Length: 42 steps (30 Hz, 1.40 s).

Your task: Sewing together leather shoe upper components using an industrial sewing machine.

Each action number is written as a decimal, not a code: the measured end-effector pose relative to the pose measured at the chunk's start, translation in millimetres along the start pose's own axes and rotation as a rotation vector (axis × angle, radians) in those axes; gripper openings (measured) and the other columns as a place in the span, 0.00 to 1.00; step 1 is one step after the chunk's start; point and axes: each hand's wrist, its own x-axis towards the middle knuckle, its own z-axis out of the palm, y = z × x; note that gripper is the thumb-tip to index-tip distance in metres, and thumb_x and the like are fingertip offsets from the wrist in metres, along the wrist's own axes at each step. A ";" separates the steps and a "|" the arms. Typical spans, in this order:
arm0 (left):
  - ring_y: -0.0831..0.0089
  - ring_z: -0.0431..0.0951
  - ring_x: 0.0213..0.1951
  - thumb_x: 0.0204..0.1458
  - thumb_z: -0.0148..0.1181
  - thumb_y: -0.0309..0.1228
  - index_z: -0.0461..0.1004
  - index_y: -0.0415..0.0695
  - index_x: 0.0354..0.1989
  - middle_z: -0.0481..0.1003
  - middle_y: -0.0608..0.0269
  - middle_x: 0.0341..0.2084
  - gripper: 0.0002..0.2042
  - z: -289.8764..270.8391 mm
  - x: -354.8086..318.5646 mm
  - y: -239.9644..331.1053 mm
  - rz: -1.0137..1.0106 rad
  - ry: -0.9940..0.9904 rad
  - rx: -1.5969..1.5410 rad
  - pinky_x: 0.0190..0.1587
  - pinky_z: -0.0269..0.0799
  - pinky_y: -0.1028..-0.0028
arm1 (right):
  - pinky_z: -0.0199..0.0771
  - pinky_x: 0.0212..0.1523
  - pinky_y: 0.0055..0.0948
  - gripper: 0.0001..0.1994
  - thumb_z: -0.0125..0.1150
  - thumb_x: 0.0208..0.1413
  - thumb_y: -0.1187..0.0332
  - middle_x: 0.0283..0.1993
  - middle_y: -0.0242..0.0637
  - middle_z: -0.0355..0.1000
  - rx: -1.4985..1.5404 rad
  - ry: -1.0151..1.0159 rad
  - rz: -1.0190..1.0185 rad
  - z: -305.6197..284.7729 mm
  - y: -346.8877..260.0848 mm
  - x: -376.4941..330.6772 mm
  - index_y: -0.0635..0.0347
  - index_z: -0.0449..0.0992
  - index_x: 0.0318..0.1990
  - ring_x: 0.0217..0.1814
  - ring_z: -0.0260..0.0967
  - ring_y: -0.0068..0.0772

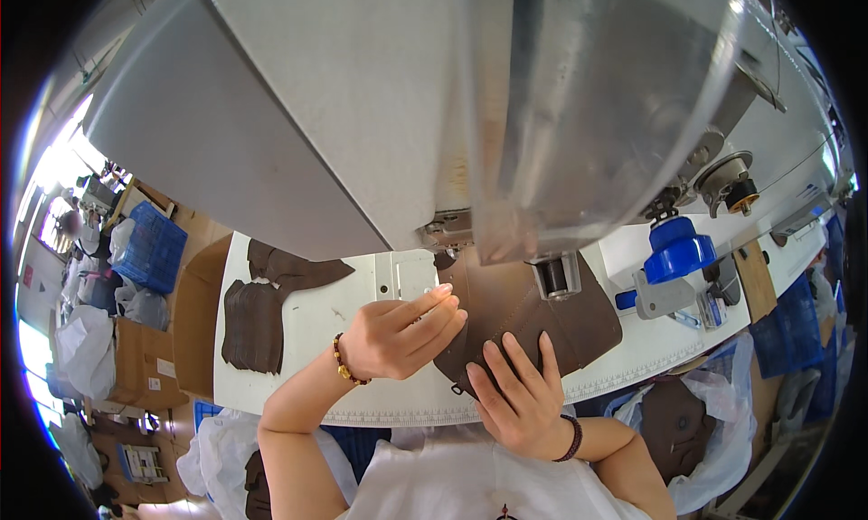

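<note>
Beneath the grey housing of a sewing machine (289, 113), a brown stitched piece (583, 316) lies on the white tabletop (348, 294), its far part partly hidden behind a clear shield (624, 113). The right hand (524, 402) rests on its near side, fingers spread and the grip released, palm toward the near edge. The left hand (389, 336) is raised just left of the piece, near a pale plate (416, 274); its grip is pinched, fingertips together, though whether they grasp anything small I cannot tell. Farther left, a stack of brown pieces (253, 326) lies beside a curved brown piece (298, 269).
</note>
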 end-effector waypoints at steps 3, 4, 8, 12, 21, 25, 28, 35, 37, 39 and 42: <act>0.71 0.79 0.38 0.38 0.61 0.21 0.78 0.41 0.29 0.75 0.66 0.29 0.08 3.8 1.1 -4.1 0.002 0.033 0.007 0.20 0.71 0.83 | 0.59 0.53 0.62 0.15 0.60 0.44 0.72 0.50 0.49 0.70 0.016 -0.007 0.001 1.1 2.5 2.7 0.63 0.76 0.42 0.56 0.65 0.50; 0.71 0.79 0.38 0.38 0.61 0.21 0.78 0.41 0.29 0.75 0.66 0.29 0.08 4.5 1.7 -6.1 0.013 0.018 0.004 0.20 0.71 0.83 | 0.59 0.53 0.62 0.15 0.60 0.44 0.72 0.50 0.49 0.70 0.018 0.022 0.001 1.6 3.5 4.1 0.63 0.76 0.42 0.56 0.65 0.50; 0.72 0.79 0.38 0.39 0.60 0.21 0.77 0.41 0.30 0.74 0.66 0.29 0.07 5.0 4.5 -15.4 0.005 0.011 -0.011 0.20 0.70 0.83 | 0.59 0.53 0.63 0.16 0.60 0.43 0.72 0.50 0.49 0.69 0.025 0.025 -0.002 4.3 8.9 11.3 0.64 0.75 0.43 0.55 0.65 0.51; 0.73 0.79 0.34 0.38 0.60 0.21 0.77 0.41 0.32 0.74 0.66 0.29 0.09 5.4 7.3 -21.6 -0.065 -0.004 -0.055 0.20 0.71 0.82 | 0.59 0.53 0.62 0.17 0.60 0.41 0.73 0.49 0.48 0.69 0.023 0.029 -0.014 7.7 16.2 19.9 0.64 0.75 0.43 0.55 0.65 0.50; 0.73 0.77 0.29 0.35 0.59 0.21 0.75 0.38 0.34 0.73 0.64 0.29 0.13 4.2 11.5 -27.6 -0.174 -0.090 -0.123 0.21 0.73 0.81 | 0.63 0.35 0.38 0.26 0.65 0.26 0.74 0.50 0.44 0.69 0.082 -0.017 -0.025 6.3 39.0 36.5 0.60 0.74 0.43 0.52 0.68 0.46; 0.69 0.77 0.28 0.35 0.59 0.18 0.76 0.38 0.34 0.73 0.62 0.30 0.13 8.1 2.6 -21.5 -0.175 -0.036 -0.145 0.24 0.75 0.77 | 0.63 0.33 0.33 0.25 0.67 0.28 0.73 0.50 0.42 0.70 0.067 0.006 -0.060 1.1 46.2 44.1 0.59 0.74 0.43 0.52 0.68 0.44; 0.66 0.77 0.33 0.35 0.61 0.16 0.74 0.38 0.40 0.72 0.59 0.33 0.18 12.9 -10.8 -0.1 -0.328 0.058 -0.179 0.33 0.76 0.74 | 0.62 0.31 0.32 0.25 0.71 0.31 0.67 0.51 0.42 0.69 0.114 0.009 -0.104 -9.4 52.5 49.9 0.59 0.73 0.43 0.49 0.69 0.44; 0.73 0.76 0.36 0.37 0.73 0.31 0.70 0.37 0.43 0.74 0.60 0.33 0.24 53.4 -12.4 89.5 -1.027 0.045 -1.132 0.38 0.71 0.74 | 0.64 0.34 0.33 0.21 0.62 0.38 0.48 0.22 0.31 0.60 0.026 -0.450 -0.441 -31.7 86.3 84.5 0.57 0.65 0.24 0.32 0.64 0.31; 0.71 0.77 0.33 0.40 0.71 0.31 0.72 0.37 0.41 0.75 0.60 0.28 0.20 65.1 -6.0 98.4 -1.027 0.153 -1.141 0.36 0.72 0.74 | 0.64 0.31 0.31 0.20 0.63 0.38 0.49 0.21 0.31 0.60 0.073 -0.536 -0.497 -30.0 89.5 95.5 0.57 0.66 0.23 0.29 0.63 0.30; 0.68 0.78 0.26 0.45 0.66 0.27 0.73 0.36 0.33 0.76 0.57 0.21 0.10 69.9 -0.9 102.0 -0.994 0.205 -0.888 0.30 0.72 0.74 | 0.64 0.24 0.25 0.14 0.62 0.39 0.56 0.20 0.29 0.62 0.053 -0.574 -0.647 -28.8 87.4 103.7 0.56 0.68 0.20 0.24 0.63 0.27; 0.64 0.78 0.22 0.48 0.61 0.25 0.72 0.34 0.28 0.75 0.53 0.20 0.06 67.3 0.3 100.1 -0.996 0.215 -0.838 0.23 0.70 0.73 | 0.65 0.25 0.25 0.10 0.59 0.40 0.62 0.20 0.28 0.62 -0.140 -0.673 -0.882 -34.2 77.5 110.1 0.56 0.68 0.19 0.23 0.62 0.26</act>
